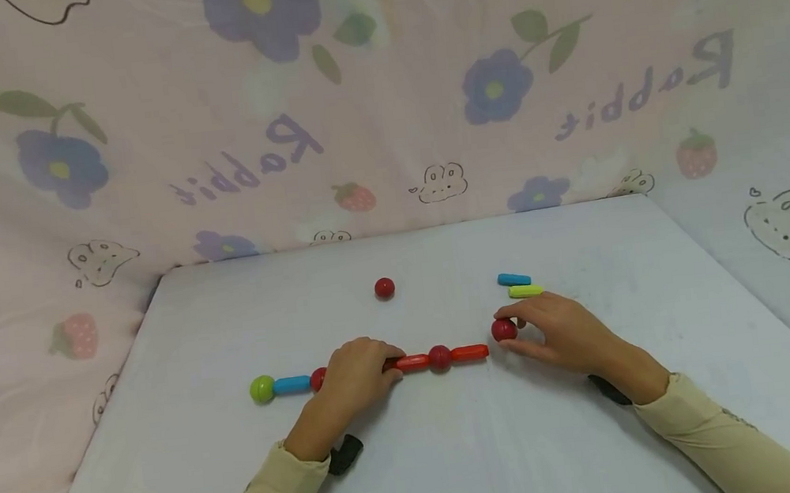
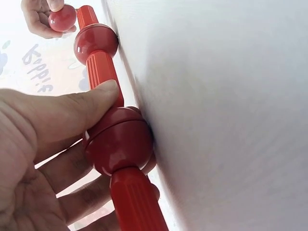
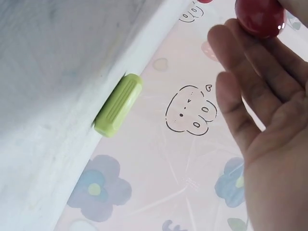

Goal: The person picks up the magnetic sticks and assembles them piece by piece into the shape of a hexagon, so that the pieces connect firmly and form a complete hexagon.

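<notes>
A straight chain of balls and rods lies across the white table: a green ball point(image 1: 262, 389) at its left end, a blue rod point(image 1: 292, 385), then red balls and red rods. My left hand point(image 1: 359, 373) grips the chain near its middle, thumb and fingers around a red ball point(image 2: 120, 142) and the red rod point(image 2: 103, 74) beside it. Just off the chain's right end, a red rod point(image 1: 470, 353), my right hand point(image 1: 560, 334) pinches a separate red ball point(image 1: 504, 330) between thumb and fingers. Part of the chain is hidden under my left hand.
Behind the chain lies a loose red ball point(image 1: 385, 288). A blue rod point(image 1: 515, 278) and a yellow-green rod point(image 1: 525, 291) lie beyond my right hand. A printed cloth point(image 1: 390, 120) hangs behind the table's back edge.
</notes>
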Tool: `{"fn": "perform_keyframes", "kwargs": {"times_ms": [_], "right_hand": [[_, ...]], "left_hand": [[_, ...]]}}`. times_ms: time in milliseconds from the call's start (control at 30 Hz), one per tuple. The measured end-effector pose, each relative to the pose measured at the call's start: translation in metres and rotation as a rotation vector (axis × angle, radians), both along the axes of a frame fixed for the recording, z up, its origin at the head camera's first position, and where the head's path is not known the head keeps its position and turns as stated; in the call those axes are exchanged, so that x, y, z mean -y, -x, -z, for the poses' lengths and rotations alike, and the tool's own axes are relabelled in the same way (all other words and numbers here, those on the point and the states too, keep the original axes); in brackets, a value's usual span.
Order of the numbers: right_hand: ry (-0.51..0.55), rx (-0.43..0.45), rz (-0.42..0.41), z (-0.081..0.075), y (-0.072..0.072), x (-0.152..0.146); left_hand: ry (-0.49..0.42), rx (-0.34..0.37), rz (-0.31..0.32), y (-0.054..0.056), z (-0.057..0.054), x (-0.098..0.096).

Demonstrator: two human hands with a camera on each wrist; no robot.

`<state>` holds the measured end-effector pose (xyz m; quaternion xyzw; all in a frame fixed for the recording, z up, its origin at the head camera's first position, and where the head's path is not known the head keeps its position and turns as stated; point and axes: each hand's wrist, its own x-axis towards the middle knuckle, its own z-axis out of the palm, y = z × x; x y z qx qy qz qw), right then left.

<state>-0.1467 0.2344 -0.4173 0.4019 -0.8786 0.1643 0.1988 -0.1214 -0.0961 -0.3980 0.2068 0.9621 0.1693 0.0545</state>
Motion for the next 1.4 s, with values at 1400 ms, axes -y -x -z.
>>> {"fn": "perform_keyframes", "kwargs": {"times_ms": [1400], "right_hand": [[-0.110,0.068,-0.027,0.0039,-0.0051,0.0077]], "left_hand": [[-0.017,0.021,-0.040,-0.0008,0.0002,-0.0008]]}}
